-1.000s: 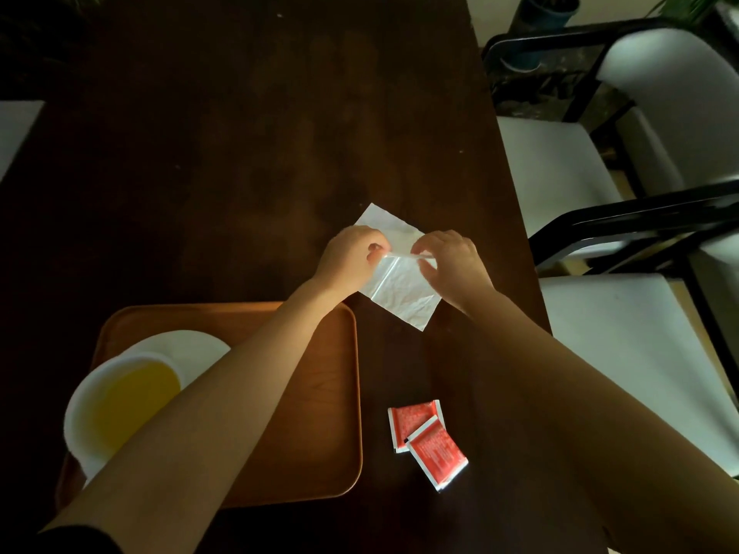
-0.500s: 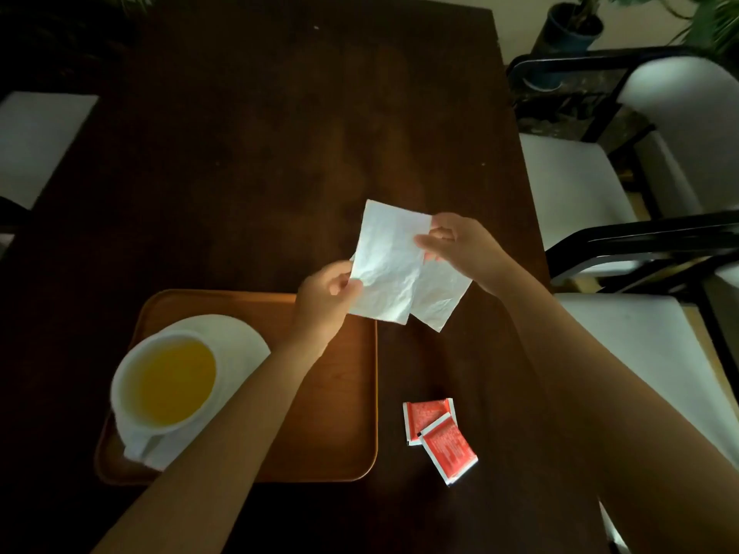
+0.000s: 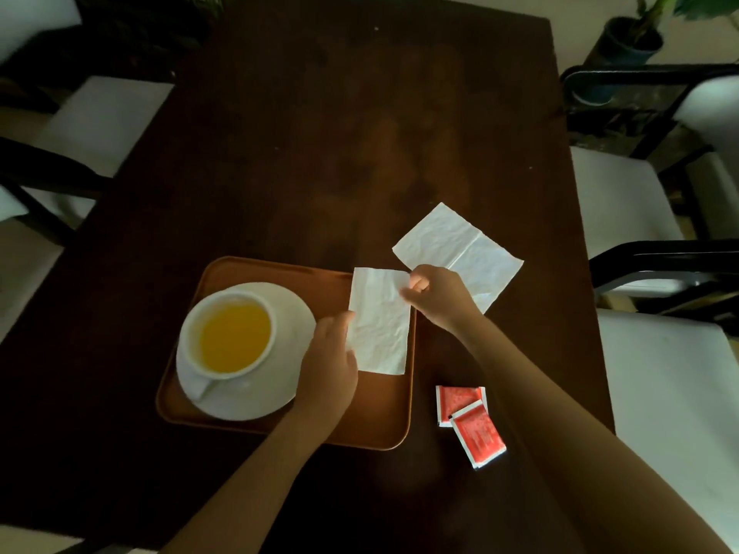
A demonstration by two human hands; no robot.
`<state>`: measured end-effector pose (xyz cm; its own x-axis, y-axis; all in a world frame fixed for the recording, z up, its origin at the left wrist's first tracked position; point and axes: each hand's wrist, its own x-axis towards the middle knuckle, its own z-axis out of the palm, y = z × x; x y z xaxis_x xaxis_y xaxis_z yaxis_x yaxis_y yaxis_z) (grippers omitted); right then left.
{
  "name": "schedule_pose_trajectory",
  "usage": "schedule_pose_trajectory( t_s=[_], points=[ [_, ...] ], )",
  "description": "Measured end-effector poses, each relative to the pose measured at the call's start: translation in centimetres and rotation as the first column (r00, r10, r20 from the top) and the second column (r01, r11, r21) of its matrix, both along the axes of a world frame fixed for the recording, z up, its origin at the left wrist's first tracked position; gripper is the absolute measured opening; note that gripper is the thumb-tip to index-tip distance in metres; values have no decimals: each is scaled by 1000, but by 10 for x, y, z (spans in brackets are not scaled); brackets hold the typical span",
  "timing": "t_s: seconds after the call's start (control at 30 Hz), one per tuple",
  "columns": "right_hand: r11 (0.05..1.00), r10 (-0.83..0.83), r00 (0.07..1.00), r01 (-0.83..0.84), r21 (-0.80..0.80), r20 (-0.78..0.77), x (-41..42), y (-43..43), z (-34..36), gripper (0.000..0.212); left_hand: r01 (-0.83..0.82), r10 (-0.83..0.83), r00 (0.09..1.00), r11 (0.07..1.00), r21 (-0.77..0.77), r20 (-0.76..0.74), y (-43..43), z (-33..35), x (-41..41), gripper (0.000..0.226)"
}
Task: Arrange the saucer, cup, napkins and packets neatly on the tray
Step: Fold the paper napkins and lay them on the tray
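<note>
Dark wooden bench (image 3: 360, 133), flanked by white-cushioned chairs (image 3: 660, 373); a potted plant (image 3: 628, 38) stands beyond its far right corner. One orange tray (image 3: 372, 429) carries one saucer (image 3: 280, 377) and one cup (image 3: 228, 337) of yellow liquid. Two napkins: my left hand (image 3: 330, 365) and right hand (image 3: 436, 293) pinch the folded napkin (image 3: 380, 333) over the tray's right side; the second napkin (image 3: 456, 249) lies flat behind my right hand. Two red packets (image 3: 470, 421) overlap on the bench beside the tray.
</note>
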<state>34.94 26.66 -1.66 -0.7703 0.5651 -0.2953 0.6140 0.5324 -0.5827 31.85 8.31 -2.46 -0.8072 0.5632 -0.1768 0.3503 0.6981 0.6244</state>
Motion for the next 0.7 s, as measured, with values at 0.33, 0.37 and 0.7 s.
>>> schedule_pose_trajectory(
  t_s=[0.33, 0.37, 0.7],
  points=[
    [881, 12, 1000, -3, 474, -14, 12, -37, -24, 28, 138, -173, 972, 968, -210, -157, -12, -9, 10, 50],
    [866, 12, 1000, -1, 500, -18, 13, -39, -26, 31, 147, -187, 968, 963, -225, -166, -12, -9, 11, 50],
    [938, -72, 981, 127, 322, -177, 25, -15, -17, 36, 223, -263, 932, 958, -178, -248, -1, 1, 13, 40]
  ],
)
